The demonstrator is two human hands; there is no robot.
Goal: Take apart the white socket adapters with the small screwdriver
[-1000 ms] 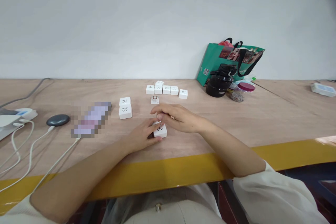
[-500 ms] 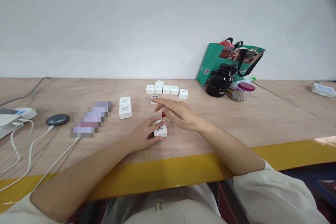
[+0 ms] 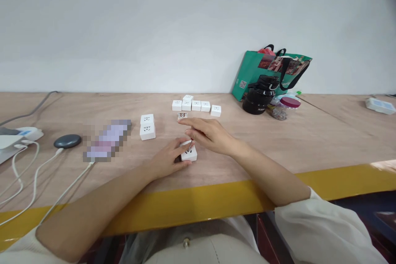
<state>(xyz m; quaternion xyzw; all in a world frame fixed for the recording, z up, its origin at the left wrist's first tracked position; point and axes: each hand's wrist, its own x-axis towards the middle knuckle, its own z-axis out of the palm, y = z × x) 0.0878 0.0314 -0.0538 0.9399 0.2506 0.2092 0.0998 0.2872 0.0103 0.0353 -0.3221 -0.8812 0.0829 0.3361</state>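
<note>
Our left hand (image 3: 169, 157) pinches one square white plastic socket (image 3: 191, 156), seemingly unfinished; our right hand (image 3: 209, 134)—grip hidden—covers a metal-shafted screwdriver (image 3: 190, 145); matching sockets (image 3: 196, 106) beyond the first look assembled.

I'm getting bright, diffuse light across the pale wall (image 3: 139, 33), its source out of frame. Glare whitens the right end of the yellow edge strip (image 3: 198, 204); below it, shadow deepens. Wide-angle stretch bows that strip, 1 top corner darkens, mosaic hides the phone (image 3: 108, 140), and the white socket's (image 3: 189, 156) slots look small.
</note>
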